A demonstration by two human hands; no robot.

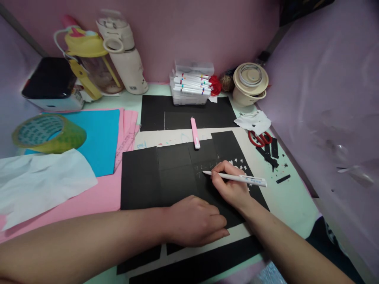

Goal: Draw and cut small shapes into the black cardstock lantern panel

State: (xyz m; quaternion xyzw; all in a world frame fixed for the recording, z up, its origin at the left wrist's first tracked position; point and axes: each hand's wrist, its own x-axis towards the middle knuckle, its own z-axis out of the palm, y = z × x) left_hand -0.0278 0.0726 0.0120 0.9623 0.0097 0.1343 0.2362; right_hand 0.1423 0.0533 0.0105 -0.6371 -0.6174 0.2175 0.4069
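Note:
My right hand grips a white pen, its tip touching a sheet of black paper. Faint pale marks show on the paper around the tip. Lower on the same sheet rests my left hand, fingers curled in and nothing visible in them. Several small white stars lie on the black paper just beyond my right hand, which partly covers them. Above the sheet is a pink utility knife.
A second black sheet lies behind, with a box of markers at its back edge. Red-handled scissors and black scraps are at right. Pink paper, blue paper and a tape roll occupy the left. Bottles stand behind.

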